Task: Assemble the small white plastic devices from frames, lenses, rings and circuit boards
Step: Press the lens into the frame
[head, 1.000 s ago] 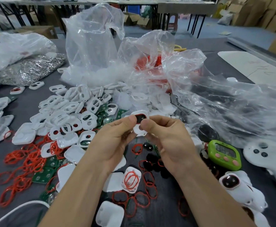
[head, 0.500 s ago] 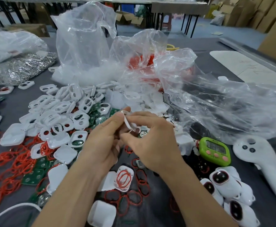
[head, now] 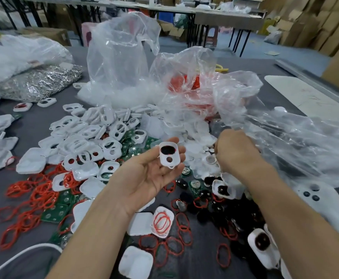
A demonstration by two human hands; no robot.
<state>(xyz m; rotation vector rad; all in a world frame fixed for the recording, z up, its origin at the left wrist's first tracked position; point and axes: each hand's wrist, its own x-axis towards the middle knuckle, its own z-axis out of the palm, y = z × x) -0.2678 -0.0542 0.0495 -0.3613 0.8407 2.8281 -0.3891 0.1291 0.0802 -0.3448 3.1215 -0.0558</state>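
Observation:
My left hand (head: 144, 178) is palm up over the middle of the table and holds a white frame (head: 175, 158) between thumb and fingertips. The frame carries a dark lens in its large opening, and its small round hole is bare. My right hand (head: 237, 154) reaches down, back toward the camera, into a heap of small white round parts (head: 210, 159). Its fingertips are hidden. Loose white frames (head: 88, 135), red rings (head: 33, 194), green circuit boards (head: 53, 213) and black lenses (head: 221, 208) cover the grey table.
Crumpled clear plastic bags (head: 122, 63) stand behind and to the right of the hands. A bag of silver parts (head: 41, 81) lies at the back left. A white controller (head: 313, 196) and an assembled device (head: 261, 244) lie at the right. A white cable (head: 23, 252) crosses the near left.
Both hands held the frame together earlier. Now my left hand alone keeps it, turned palm up, and my right hand has moved right to the heap of small white parts.

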